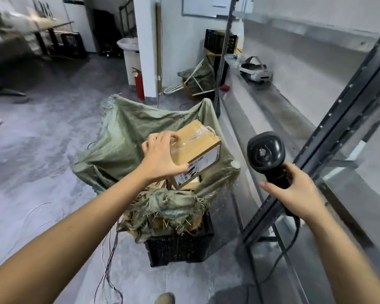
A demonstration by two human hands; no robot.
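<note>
With the left hand gripping a cardboard box over the sack, the right hand, clenched round the scanner, probably must aim at its label next.

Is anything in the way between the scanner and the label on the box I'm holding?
Nothing visible does. The gap between the scanner in the right hand and the box is open air above the green sack. Only the thumb of the left hand overlaps the near end of the label.
</note>
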